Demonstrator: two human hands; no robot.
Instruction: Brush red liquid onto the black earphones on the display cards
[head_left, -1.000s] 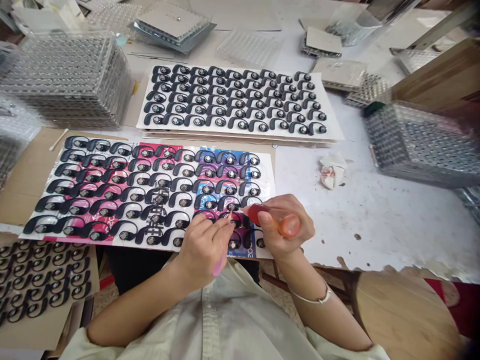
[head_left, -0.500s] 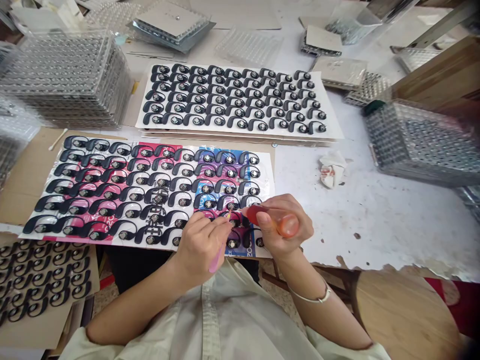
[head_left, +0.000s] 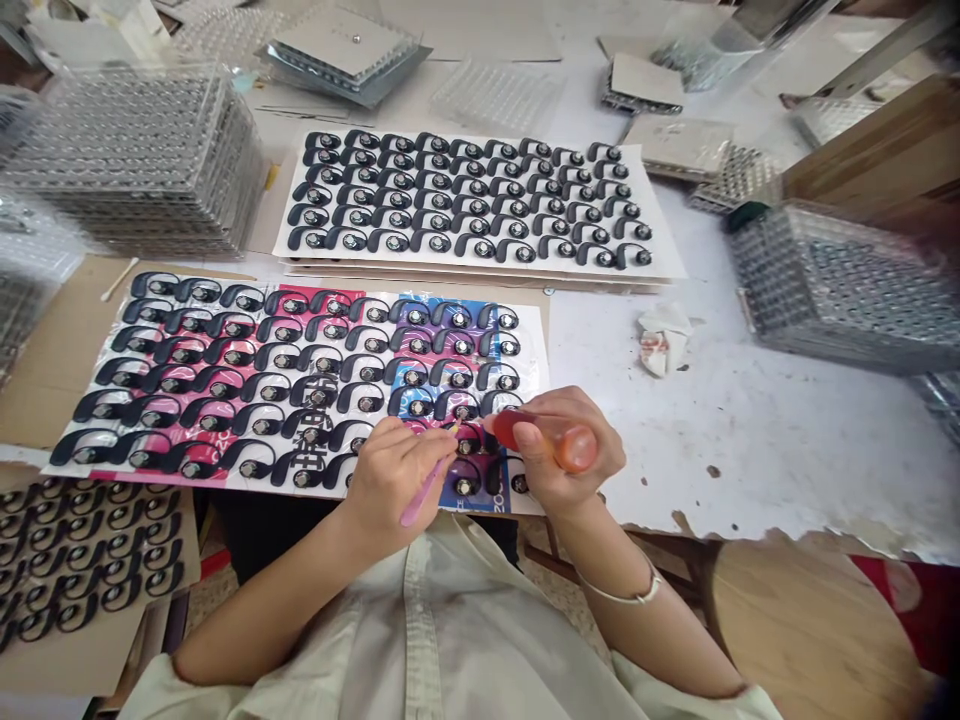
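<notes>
My left hand (head_left: 394, 475) is closed round a thin pink stick (head_left: 421, 492), whose tip points at a black ear-hook earpiece (head_left: 466, 443) in the lower rows of a pink, blue and white sheet (head_left: 300, 385). That sheet carries several rows of such earpieces. My right hand (head_left: 559, 450) is closed round a small orange-red bottle (head_left: 555, 442), held just right of the stick's tip over the sheet's lower right corner. Both hands nearly touch above the earpieces.
A white sheet (head_left: 667, 255) with several rows of earpieces lies farther back. A brown cardboard sheet (head_left: 82, 650) with more earpieces sits lower left. Stacks of clear blister trays (head_left: 127, 150) stand at left and right (head_left: 840, 285). A crumpled tissue (head_left: 664, 340) lies on the white table (head_left: 787, 440).
My left hand has shifted slightly left and tilted the pink stick flatter. My right hand and the bottle have stayed almost still.
</notes>
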